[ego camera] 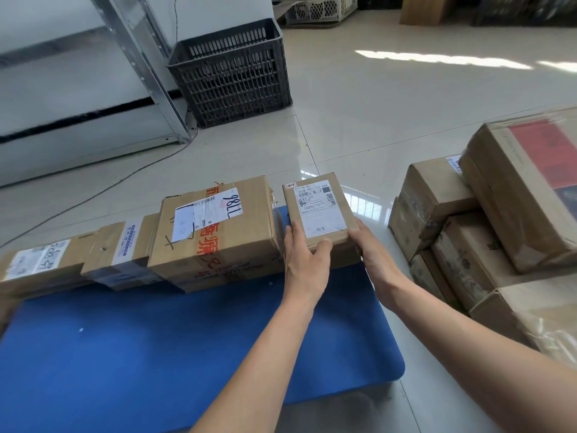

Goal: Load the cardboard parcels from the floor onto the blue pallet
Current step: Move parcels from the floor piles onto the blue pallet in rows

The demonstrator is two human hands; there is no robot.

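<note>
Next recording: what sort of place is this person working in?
Likely a courier depot or parcel storeroom: labelled cardboard parcels line a blue pallet, more boxes sit stacked on the tiled floor, and a black plastic crate stands by metal shelving. The left hand and right hand hold a small parcel.

Glossy tiled floor (pixel 390 114); dark plastic crate (pixel 231 73) beside metal shelving (pixel 146 57).

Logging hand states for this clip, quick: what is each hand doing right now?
Left hand: grips the small labelled parcel at its left side.
Right hand: holds the same parcel at its right side.
</note>
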